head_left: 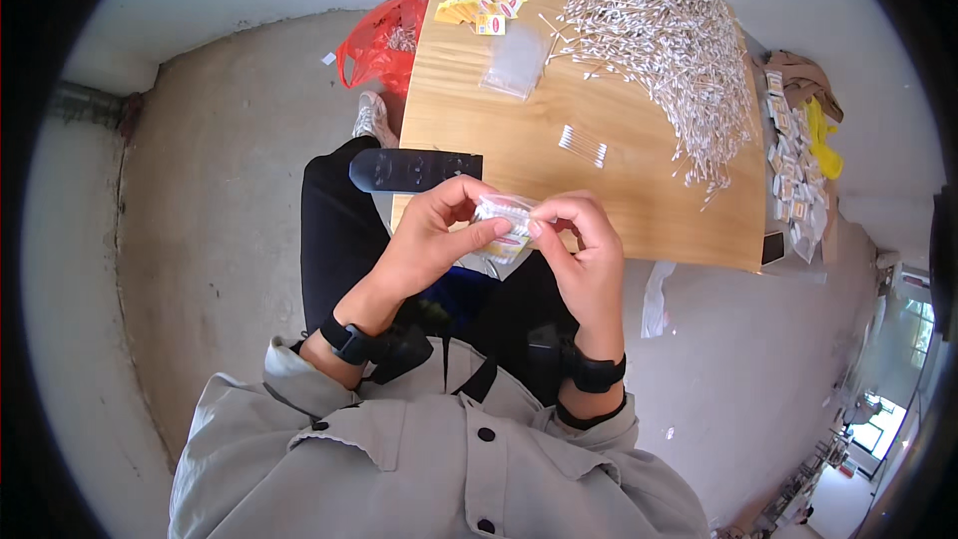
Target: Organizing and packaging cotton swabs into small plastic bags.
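Observation:
Between my two hands, just off the table's near edge, is a small clear plastic bag (507, 230) with white cotton swabs and a yellow-and-red card inside. My left hand (436, 233) grips its left side, thumb across the front. My right hand (581, 247) pinches the bag's upper right edge between thumb and fingers. A short row of cotton swabs (583, 146) lies on the wooden table (479, 125) beyond my hands. Farther back spreads a large heap of loose cotton swabs (659, 30).
Flat clear bags (516, 62) and yellow cards (489, 8) lie at the table's far left. A dark strip (424, 171) juts past the left edge. A red plastic bag (384, 45) stands on the floor. Filled packs (790, 165) pile up beyond the right edge, near a phone-like dark object (772, 248).

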The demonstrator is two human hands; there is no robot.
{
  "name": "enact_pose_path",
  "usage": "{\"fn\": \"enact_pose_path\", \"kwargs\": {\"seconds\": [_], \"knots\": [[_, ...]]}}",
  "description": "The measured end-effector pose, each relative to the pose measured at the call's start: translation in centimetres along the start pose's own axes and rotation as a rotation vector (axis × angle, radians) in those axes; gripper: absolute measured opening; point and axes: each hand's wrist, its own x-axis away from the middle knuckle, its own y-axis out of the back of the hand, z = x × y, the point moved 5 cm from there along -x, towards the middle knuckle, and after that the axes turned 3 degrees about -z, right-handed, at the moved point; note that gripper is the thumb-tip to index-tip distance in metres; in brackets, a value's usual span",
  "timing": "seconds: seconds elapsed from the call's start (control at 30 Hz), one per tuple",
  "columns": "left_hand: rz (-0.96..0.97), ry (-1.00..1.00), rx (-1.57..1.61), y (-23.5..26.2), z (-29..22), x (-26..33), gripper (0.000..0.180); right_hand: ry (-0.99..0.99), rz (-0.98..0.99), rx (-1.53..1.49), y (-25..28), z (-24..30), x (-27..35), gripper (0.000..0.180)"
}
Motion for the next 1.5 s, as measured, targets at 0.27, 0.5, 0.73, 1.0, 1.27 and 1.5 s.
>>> {"fn": "enact_pose_path", "kwargs": {"seconds": [0.27, 0.5, 0.73, 1.0, 1.27, 1.5], "knots": [[-0.079, -0.01, 0.072, -0.6, -0.2, 0.7, 0.011, -0.239, -0.035, -0.249, 0.0, -1.5, 0.8, 0.008], [-0.062, -0.02, -0.069, 0.1, -1.0, 0.5, 0.011, -0.203, -0.012, -0.23, 0.2, -1.5, 0.8, 0.009], [-0.051, -0.018, 0.027, 0.2, -0.9, 0.7, 0.008, -0.191, -0.006, -0.215, 0.3, -1.6, 1.0, 0.008], [-0.052, -0.008, 0.027, 0.1, -0.7, 0.7, 0.008, -0.188, -0.015, -0.18, 0.2, -1.6, 1.1, 0.008], [-0.082, -0.016, -0.039, 0.2, -0.5, 0.6, 0.008, -0.201, 0.032, -0.147, -0.3, -1.3, 0.8, 0.008], [-0.047, -0.034, -0.492, 0.1, -0.5, 0.9, 0.008, -0.05, 0.096, 0.023, -1.3, -0.4, 1.1, 0.007]]}}
